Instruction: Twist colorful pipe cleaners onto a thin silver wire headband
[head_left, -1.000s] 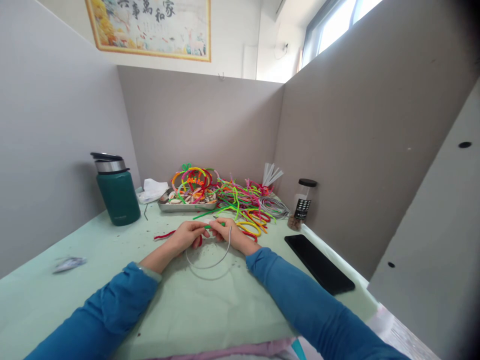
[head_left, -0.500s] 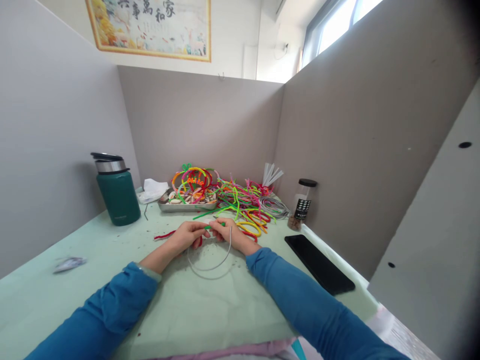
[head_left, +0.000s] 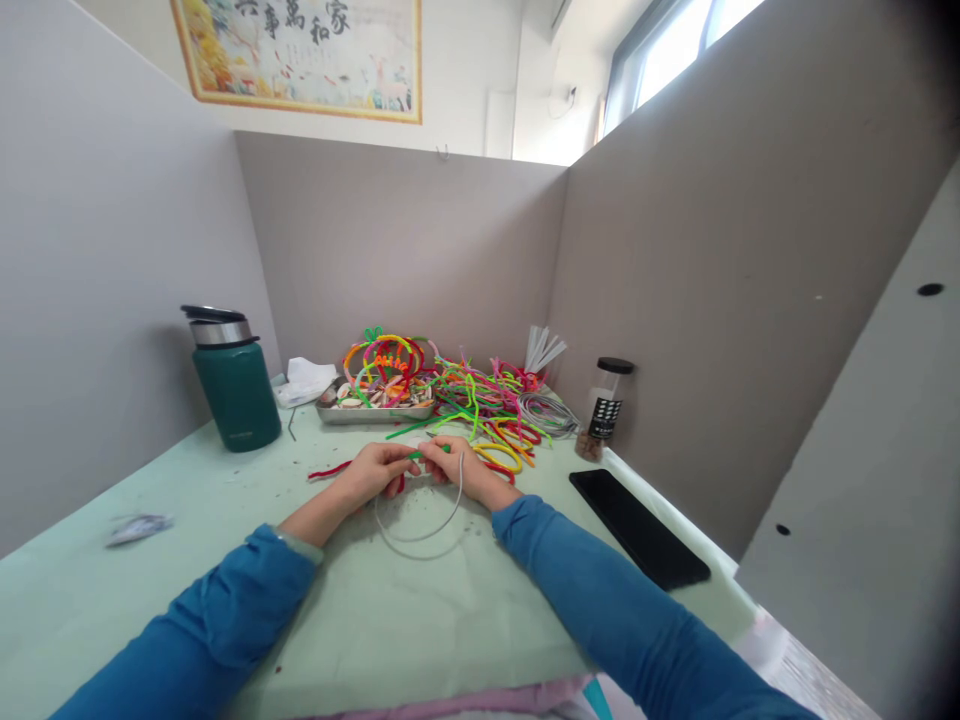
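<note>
Over the middle of the table, my left hand (head_left: 375, 470) and my right hand (head_left: 456, 466) meet with fingers pinched closed. Both grip a short green pipe cleaner (head_left: 415, 456) that shows between the fingertips. A thin grey wire hoop (head_left: 420, 557) hangs in a curve below the hands, its ends running up into them; how it joins the green piece is hidden. A red pipe cleaner (head_left: 328, 470) sticks out to the left behind my left hand, and a bit of red shows under its fingers.
Behind the hands, a metal tray (head_left: 379, 415) holds wooden pieces and colourful pipe-cleaner hoops (head_left: 390, 345). Beside it lies a heap of pipe cleaners (head_left: 480, 395) and coiled grey wire (head_left: 551, 414). A green bottle (head_left: 238, 395) stands left; a clear jar (head_left: 602, 410) and black phone (head_left: 637, 527) are right.
</note>
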